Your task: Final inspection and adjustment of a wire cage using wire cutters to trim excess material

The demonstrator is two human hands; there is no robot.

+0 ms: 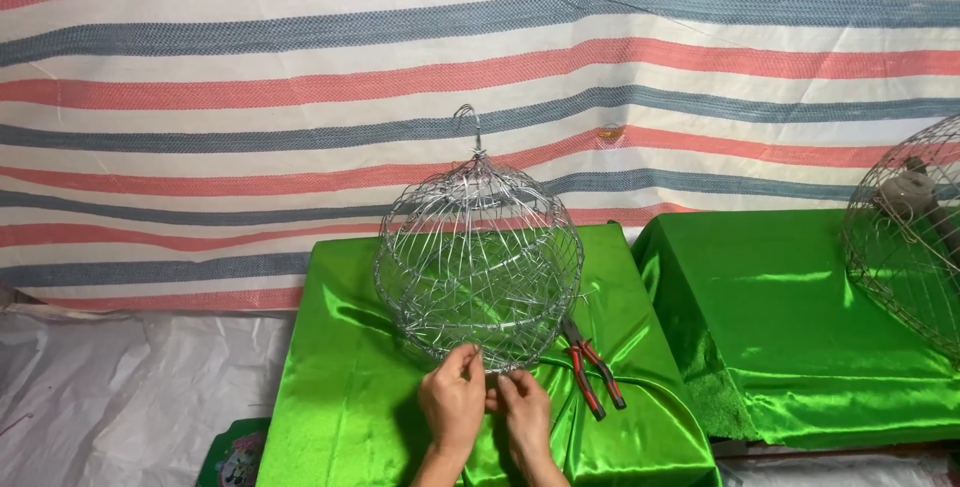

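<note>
A round silver wire cage [478,262] with a hook on top stands upright on a table draped in shiny green cloth [330,377]. My left hand [451,402] and my right hand [522,409] meet at the cage's lower front rim, fingers pinching the wire there. Red-handled pliers [592,375] lie on the cloth just right of my right hand, apart from it.
A second green-draped table [790,327] stands to the right, bearing another wire cage [910,242] cut off by the frame edge. A red, blue and white striped tarp [300,97] hangs behind. Pale plastic sheeting [120,397] covers the floor at left.
</note>
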